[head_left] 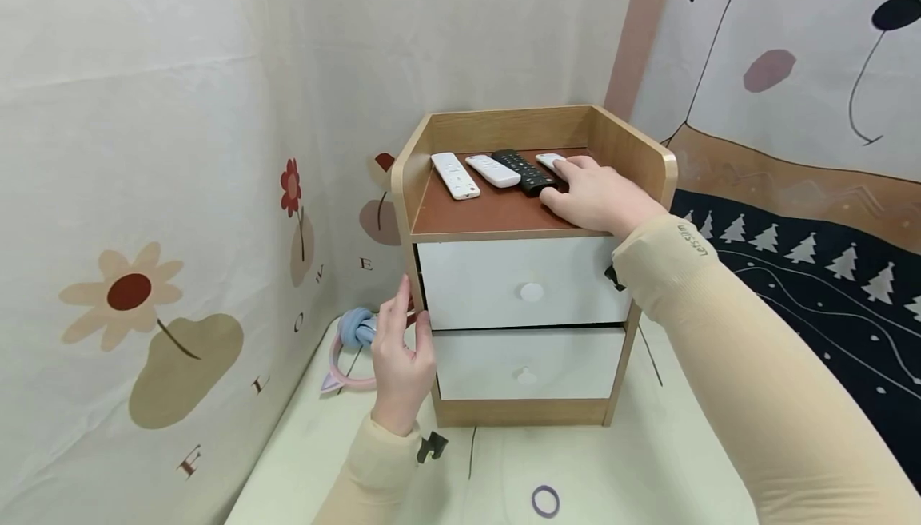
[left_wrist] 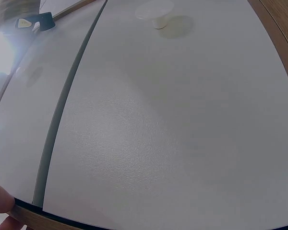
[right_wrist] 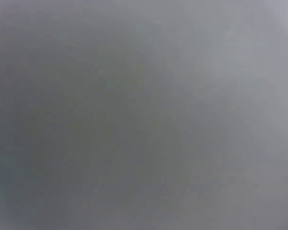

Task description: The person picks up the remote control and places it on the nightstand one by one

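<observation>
My right hand [head_left: 600, 196] reaches over the brown top of a small wooden cabinet [head_left: 514, 117]. Its fingers lie over a small white remote control [head_left: 549, 160], which they partly cover; the grip underneath is hidden. Left of it are a black remote control [head_left: 521, 171], close to my thumb, a rounded white remote control [head_left: 493, 171] and a longer white one [head_left: 455, 176]. My left hand [head_left: 403, 365] stands upright at the cabinet's left front edge, fingers extended. The left wrist view shows fingertips [left_wrist: 1, 197] at the wooden edge. The right wrist view is a grey blur.
Two white drawers, an upper [head_left: 475, 285] and a lower [head_left: 475, 365], have round knobs. Behind my left hand lie a pink ring with a lilac point [head_left: 336, 365] and a blue knotted band [head_left: 354, 327]. A purple ring [head_left: 545, 501] lies in front. Printed curtains hang behind.
</observation>
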A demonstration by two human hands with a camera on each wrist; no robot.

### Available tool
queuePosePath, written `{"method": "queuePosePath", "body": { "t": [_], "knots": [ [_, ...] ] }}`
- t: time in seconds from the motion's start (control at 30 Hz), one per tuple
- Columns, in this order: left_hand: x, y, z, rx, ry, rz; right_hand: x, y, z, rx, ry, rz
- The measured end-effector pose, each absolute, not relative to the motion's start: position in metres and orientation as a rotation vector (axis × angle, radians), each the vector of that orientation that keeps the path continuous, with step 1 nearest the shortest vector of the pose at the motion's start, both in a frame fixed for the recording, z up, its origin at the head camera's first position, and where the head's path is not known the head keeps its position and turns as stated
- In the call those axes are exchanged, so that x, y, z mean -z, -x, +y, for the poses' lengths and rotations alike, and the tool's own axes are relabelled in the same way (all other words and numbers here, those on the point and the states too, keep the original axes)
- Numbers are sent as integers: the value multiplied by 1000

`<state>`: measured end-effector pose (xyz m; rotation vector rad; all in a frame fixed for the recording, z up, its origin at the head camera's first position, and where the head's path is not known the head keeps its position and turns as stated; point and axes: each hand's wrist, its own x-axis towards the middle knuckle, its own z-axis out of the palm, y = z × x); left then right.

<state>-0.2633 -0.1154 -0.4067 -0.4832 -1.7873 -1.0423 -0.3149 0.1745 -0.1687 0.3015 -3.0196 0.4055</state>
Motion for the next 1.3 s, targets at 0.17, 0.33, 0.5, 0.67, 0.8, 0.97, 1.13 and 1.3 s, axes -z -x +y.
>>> {"method": "queuePosePath", "body": {
  "t": [0.17, 0.33, 0.5, 0.67, 0.8, 0.97, 1.13, 1.3],
  "knots": [
    [409, 265, -115, 1045, 479, -1783, 169, 316, 174, -390, -293, -3029],
    [409, 267, -116, 1034, 476, -1773, 168, 316, 175, -387, -287, -3025],
    [408, 269, -116, 1020, 496, -1752, 167, 315, 174, -386, -280, -3029],
    [409, 270, -116, 1015, 499, -1745, 167, 315, 174, -386, -271, -3040],
    [409, 269, -116, 1011, 489, -1759, 168, 316, 174, -387, -277, -3040],
    [409, 268, -116, 1005, 481, -1769, 168, 315, 174, -386, -288, -3021],
    [409, 268, -116, 995, 483, -1766, 170, 311, 175, -405, -277, -2948],
    [407, 266, -115, 1000, 483, -1767, 173, 307, 176, -413, -298, -2841]
  ]
}}
